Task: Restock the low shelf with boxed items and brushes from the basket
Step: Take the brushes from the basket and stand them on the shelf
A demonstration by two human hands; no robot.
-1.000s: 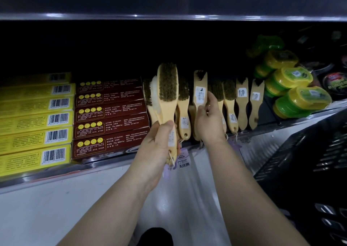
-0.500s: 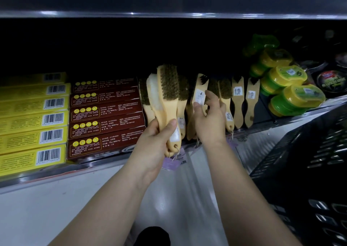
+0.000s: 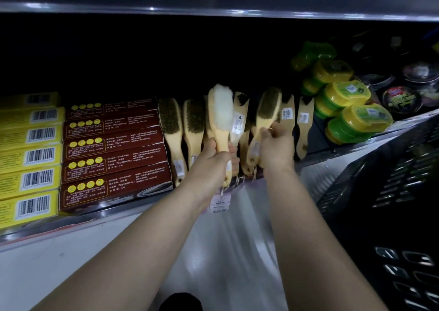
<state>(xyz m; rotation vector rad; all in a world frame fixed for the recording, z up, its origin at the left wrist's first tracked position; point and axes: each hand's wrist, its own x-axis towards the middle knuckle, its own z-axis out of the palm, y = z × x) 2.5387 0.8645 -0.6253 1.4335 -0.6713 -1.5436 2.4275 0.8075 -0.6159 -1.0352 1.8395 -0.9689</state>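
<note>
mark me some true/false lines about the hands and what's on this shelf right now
1. The left hand grips a white-bristled brush by its handle. True.
2. The right hand is empty, with its fingers straight. False: it holds a dark-bristled brush, fingers curled at the brush's neck.
3. The yellow boxes lie to the right of the dark red boxes. False: the yellow boxes are on the left, right beside the dark red ones.
4. Green-and-yellow tubs are stacked on the shelf to the right of both hands. True.
</note>
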